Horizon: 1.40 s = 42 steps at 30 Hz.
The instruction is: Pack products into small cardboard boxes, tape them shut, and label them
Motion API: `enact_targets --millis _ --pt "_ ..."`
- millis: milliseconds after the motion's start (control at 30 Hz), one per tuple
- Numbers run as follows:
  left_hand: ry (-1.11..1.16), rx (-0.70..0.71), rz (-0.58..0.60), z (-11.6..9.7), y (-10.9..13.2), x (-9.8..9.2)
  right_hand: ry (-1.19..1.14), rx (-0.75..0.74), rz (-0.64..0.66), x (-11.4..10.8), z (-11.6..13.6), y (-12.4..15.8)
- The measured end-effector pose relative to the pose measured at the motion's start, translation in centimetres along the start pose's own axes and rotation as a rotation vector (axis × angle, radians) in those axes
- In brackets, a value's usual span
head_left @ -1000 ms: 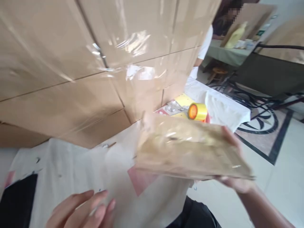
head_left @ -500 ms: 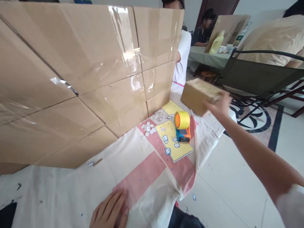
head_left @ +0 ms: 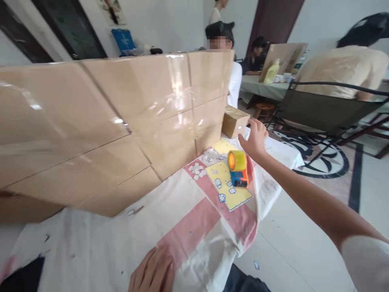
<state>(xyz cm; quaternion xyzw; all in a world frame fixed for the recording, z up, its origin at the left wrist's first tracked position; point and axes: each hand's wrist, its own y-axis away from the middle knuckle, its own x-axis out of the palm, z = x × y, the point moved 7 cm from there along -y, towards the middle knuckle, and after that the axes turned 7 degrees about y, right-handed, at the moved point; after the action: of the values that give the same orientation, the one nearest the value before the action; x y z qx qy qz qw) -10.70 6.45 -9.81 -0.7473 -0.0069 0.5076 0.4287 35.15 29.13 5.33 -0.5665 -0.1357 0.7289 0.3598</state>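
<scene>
A small cardboard box (head_left: pixel 235 121) sits on the cloth-covered table, close to the right end of a large taped cardboard partition (head_left: pixel 146 109). At the box's near right side is my right hand (head_left: pixel 255 140), thumb and fingers spread apart; whether a fingertip still touches the box I cannot tell. My left hand (head_left: pixel 153 269) lies flat on the tablecloth (head_left: pixel 121 239) by the front edge. Between the hands, an orange and blue tape dispenser with a yellow tape roll (head_left: pixel 238 161) rests on a yellow sheet (head_left: pixel 232 198) with small paper cutouts.
White paper scraps (head_left: pixel 197 170) lie by the partition's foot. A person in white (head_left: pixel 234 85) is behind the partition. On the right stand a dark folding chair (head_left: pixel 328 105) with a person seated, and another table (head_left: pixel 251 85) with a yellow bottle (head_left: pixel 271 73).
The small box went from my right hand down onto the table beside the partition, and my right hand has opened. My left hand stays on the cloth. The view has tilted up.
</scene>
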Motion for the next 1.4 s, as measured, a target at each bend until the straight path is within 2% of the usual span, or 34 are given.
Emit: enact_targets --millis 67,100,133,200,267,300,333,367,433,500,567,633,700,800,867,967,1133,1300,1400 --pt "0.075 -0.022 -0.051 0.3 -0.3 -1.4 -0.101 -0.308 -0.115 -2.8 6.5 5.9" --pt "0.119 -0.092 -0.087 1.1 -0.4 -2.4 -0.193 -0.469 -0.133 -3.8 10.2 9.0" --pt "0.164 -0.213 -0.13 2.4 -0.4 -3.5 -0.311 -0.647 -0.113 -4.5 14.1 12.3" --pt "0.252 -0.553 -0.253 6.5 0.4 -6.1 -0.581 -0.936 0.026 -4.8 22.3 18.6" --pt "0.353 -0.892 -0.457 11.5 2.0 -9.2 -0.852 -1.066 0.21 -3.5 30.7 23.7" --pt "0.41 -1.017 -0.595 14.0 2.7 -10.7 -0.95 -1.07 0.303 -2.1 35.1 25.8" --pt "0.471 -1.078 -0.75 16.6 3.2 -12.2 -1.016 -1.049 0.396 -0.2 39.6 27.5" --pt "0.522 -1.087 -0.901 19.1 3.3 -13.5 -1.052 -0.981 0.487 2.1 44.0 28.7" --pt "0.581 -1.136 -1.095 24.9 3.1 -14.9 -1.082 -0.726 0.591 7.2 51.6 29.7" --pt "0.568 -1.264 -1.167 30.8 2.6 -14.7 -1.064 -0.519 0.582 11.3 57.4 29.6" --pt "0.571 -1.296 -1.158 36.4 1.3 -13.8 -1.054 -0.473 0.487 13.1 61.5 28.7" --pt "0.554 -1.264 -1.123 40.8 -0.2 -12.9 -0.999 -0.471 0.373 13.4 63.7 27.0" --pt "0.524 -1.203 -1.073 43.7 -1.4 -11.9 -0.872 -0.422 0.329 13.7 64.2 25.4" --pt "0.464 -1.139 -0.996 45.2 -2.3 -10.4 -0.604 -0.376 0.463 15.0 64.0 24.4" --pt "0.359 -1.101 -0.927 44.7 -2.6 -9.5 -0.423 -0.428 0.559 15.7 64.0 24.8" --pt "0.174 -1.021 -0.823 43.2 -3.5 -8.9 -0.264 -0.515 0.605 15.5 64.0 25.2" --pt "0.055 -0.985 -0.775 41.8 -4.4 -9.7 -0.36 -0.55 0.703 14.1 63.8 24.2" --pt "-0.079 -1.044 -0.805 40.1 -2.9 -10.4 -0.338 -0.457 0.827 14.9 61.8 24.6" --pt "-0.107 -1.095 -0.813 38.0 -1.9 -10.9 -0.335 -0.401 0.927 14.9 60.1 25.8"
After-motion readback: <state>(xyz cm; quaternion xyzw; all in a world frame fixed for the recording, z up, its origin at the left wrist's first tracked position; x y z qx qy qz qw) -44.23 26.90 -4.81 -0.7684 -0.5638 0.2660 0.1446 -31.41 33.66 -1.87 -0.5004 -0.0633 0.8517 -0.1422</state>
